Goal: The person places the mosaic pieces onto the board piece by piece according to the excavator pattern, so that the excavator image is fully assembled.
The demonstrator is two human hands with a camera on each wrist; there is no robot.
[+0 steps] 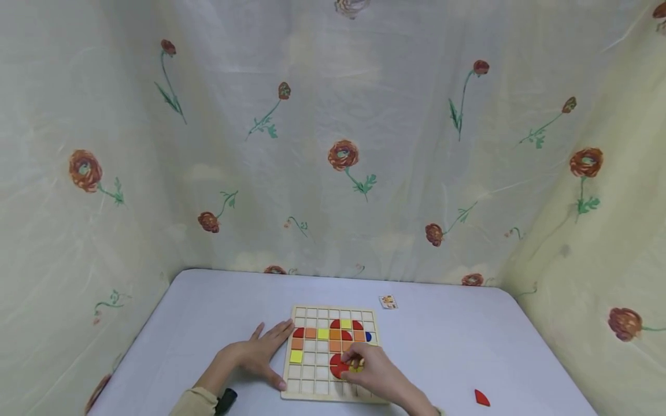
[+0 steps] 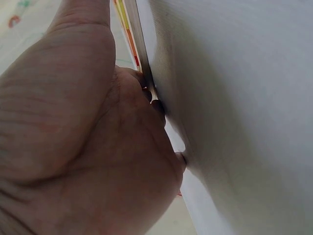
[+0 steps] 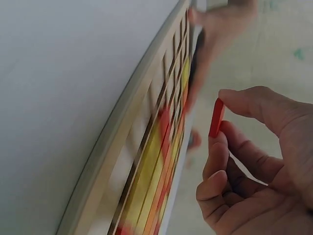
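Note:
A wooden grid board [image 1: 309,388] lies on the table, partly filled with red rounded pieces [image 1: 335,325], orange squares [image 1: 310,333], yellow squares [image 1: 296,356] and a small blue piece [image 1: 368,336]. My left hand [image 1: 260,351] rests at the board's left edge, its fingers spread and thumb near the front left corner. Over the lower right part of the board, my right hand [image 1: 376,370] pinches a red piece [image 3: 216,117] between thumb and fingertips, seen edge-on in the right wrist view. That hand hides several cells beneath it in the head view.
A loose red quarter-round piece [image 1: 481,398] lies on the white table [image 1: 442,335] to the right. A small printed card [image 1: 388,301] is behind the board's far right corner. Flower-printed curtains [image 1: 312,190] enclose the table's back and sides.

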